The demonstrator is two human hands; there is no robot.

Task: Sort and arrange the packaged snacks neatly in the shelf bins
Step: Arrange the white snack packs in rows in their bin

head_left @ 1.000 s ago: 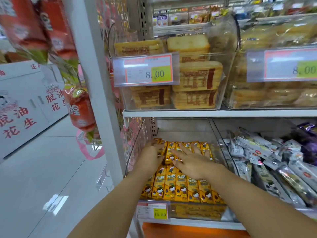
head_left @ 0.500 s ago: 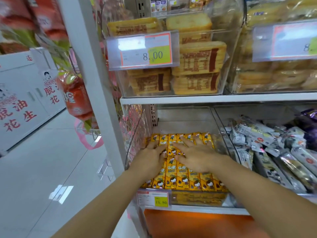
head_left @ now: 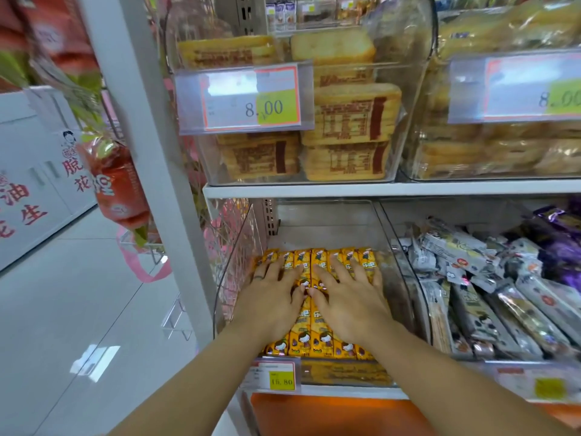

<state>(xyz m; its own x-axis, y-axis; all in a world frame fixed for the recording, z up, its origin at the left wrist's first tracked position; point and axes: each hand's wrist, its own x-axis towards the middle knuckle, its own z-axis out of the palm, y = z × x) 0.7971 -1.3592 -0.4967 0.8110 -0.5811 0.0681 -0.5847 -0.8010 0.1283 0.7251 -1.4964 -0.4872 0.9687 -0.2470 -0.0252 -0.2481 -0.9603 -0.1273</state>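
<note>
Yellow snack packs [head_left: 314,339] under outspread left hand [head_left: 270,305] and right hand [head_left: 349,305]; thumbs now meet.

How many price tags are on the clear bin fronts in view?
4. The upper left tag, reading 8.00; the upper right tag, also 8.00; the lower left tag, 15.80; the lower right tag, too blurred to read. Others may be out of frame.

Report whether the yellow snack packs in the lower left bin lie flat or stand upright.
Flat. The yellow snack packs lie in side-by-side rows, faces up, under the left hand and right hand.
</note>
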